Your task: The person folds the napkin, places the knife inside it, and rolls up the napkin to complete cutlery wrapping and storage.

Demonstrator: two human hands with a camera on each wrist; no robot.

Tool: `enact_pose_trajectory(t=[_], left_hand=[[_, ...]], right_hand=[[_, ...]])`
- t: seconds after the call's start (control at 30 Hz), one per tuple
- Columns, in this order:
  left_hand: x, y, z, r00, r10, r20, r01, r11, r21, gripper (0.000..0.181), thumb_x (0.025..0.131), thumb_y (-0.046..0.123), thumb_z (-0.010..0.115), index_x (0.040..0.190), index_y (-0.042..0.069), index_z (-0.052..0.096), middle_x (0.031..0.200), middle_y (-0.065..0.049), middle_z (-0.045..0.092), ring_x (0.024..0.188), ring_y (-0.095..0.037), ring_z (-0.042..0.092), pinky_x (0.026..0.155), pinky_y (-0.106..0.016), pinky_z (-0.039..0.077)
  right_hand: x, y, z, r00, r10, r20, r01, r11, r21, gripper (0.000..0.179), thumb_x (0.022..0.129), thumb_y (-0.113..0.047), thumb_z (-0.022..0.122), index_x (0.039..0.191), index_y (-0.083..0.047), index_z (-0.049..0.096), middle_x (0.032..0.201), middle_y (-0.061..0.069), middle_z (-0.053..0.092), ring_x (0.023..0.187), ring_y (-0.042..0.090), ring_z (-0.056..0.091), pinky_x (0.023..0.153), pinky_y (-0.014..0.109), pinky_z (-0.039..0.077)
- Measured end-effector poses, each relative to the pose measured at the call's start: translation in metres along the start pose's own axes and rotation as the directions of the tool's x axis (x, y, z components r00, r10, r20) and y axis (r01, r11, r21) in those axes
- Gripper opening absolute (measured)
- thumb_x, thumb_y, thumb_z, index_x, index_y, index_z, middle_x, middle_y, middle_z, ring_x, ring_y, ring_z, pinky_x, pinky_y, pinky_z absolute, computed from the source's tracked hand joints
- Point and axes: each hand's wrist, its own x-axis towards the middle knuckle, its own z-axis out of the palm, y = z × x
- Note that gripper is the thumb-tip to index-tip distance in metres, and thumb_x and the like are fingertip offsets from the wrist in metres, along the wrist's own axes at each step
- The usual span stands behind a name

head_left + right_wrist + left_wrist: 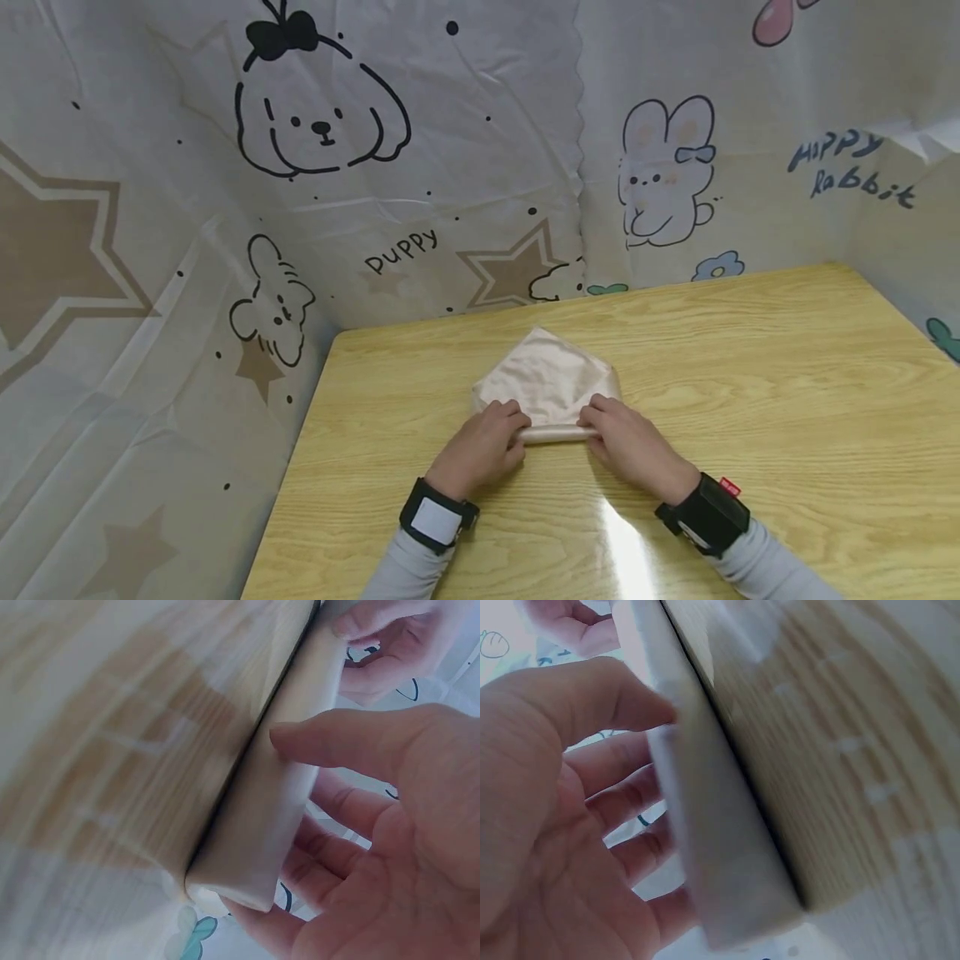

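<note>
A cream, satiny cloth [551,375] lies on the table, its far part flat and pointed, its near edge rolled into a tube. My left hand [483,446] grips the left end of the roll, thumb on the near side and fingers over the far side. At the right end, my right hand [626,437] holds the roll the same way. In the left wrist view the rolled edge [720,847] runs between thumb and fingers. The right wrist view shows the folded end of the roll [240,855] beside my right fingers.
The wood-grain table [750,375] extends around the cloth. Behind it and at the left hangs a white printed sheet [450,167] with cartoon animals and stars. Bright glare [626,542] falls on the table near the right forearm. Black straps [708,514] circle both wrists.
</note>
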Motion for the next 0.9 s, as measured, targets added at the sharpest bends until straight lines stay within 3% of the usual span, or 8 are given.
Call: enact_pose_trajectory(t=[0.23, 0.47, 0.73, 0.9], left_hand=[[-0.0028, 0.0042, -0.0031, 1.0, 0.019, 0.014, -0.019, 1.0, -0.024, 0.021, 0.093, 0.014, 0.056, 0.105, 0.01, 0.073, 0.089, -0.001, 0.057, 0.08, -0.014, 0.049, 0.069, -0.027, 0.048], [-0.0033, 0.0035, -0.0064, 0.999, -0.05, 0.022, 0.052, 0.991, -0.12, 0.015, 0.093, 0.016, 0.06, 0.104, 0.011, 0.068, 0.096, 0.001, 0.064, 0.088, -0.011, 0.055, 0.079, -0.03, 0.052], [-0.0032, 0.0021, -0.0061, 1.0, -0.022, 0.016, 0.023, 0.999, -0.047, 0.017, 0.097, 0.019, 0.057, 0.105, 0.01, 0.07, 0.095, -0.001, 0.057, 0.085, -0.015, 0.048, 0.075, -0.027, 0.049], [-0.0009, 0.0001, -0.0031, 0.998, -0.049, 0.039, 0.052, 0.996, -0.074, 0.017, 0.097, 0.015, 0.056, 0.107, 0.01, 0.069, 0.097, 0.0, 0.059, 0.087, -0.015, 0.05, 0.078, -0.028, 0.049]], right_hand=[[-0.0026, 0.001, 0.0, 1.0, 0.01, 0.023, -0.011, 0.999, 0.031, 0.012, 0.081, -0.008, 0.074, 0.091, -0.01, 0.067, 0.085, 0.001, 0.052, 0.076, 0.015, 0.047, 0.062, 0.03, 0.046], [-0.0022, 0.0011, -0.0007, 1.0, 0.009, 0.006, -0.009, 1.0, 0.03, 0.013, 0.079, -0.007, 0.076, 0.089, -0.01, 0.067, 0.084, 0.001, 0.052, 0.075, 0.016, 0.044, 0.063, 0.03, 0.045], [-0.0012, 0.0014, -0.0022, 1.0, 0.013, 0.011, -0.013, 1.0, -0.002, 0.023, 0.078, -0.009, 0.078, 0.097, -0.011, 0.065, 0.084, 0.0, 0.054, 0.076, 0.017, 0.048, 0.062, 0.031, 0.045], [-0.0011, 0.0041, -0.0019, 1.0, 0.018, 0.024, -0.018, 1.0, -0.003, 0.026, 0.079, -0.008, 0.076, 0.099, -0.012, 0.06, 0.082, -0.002, 0.05, 0.075, 0.017, 0.046, 0.06, 0.028, 0.041]])
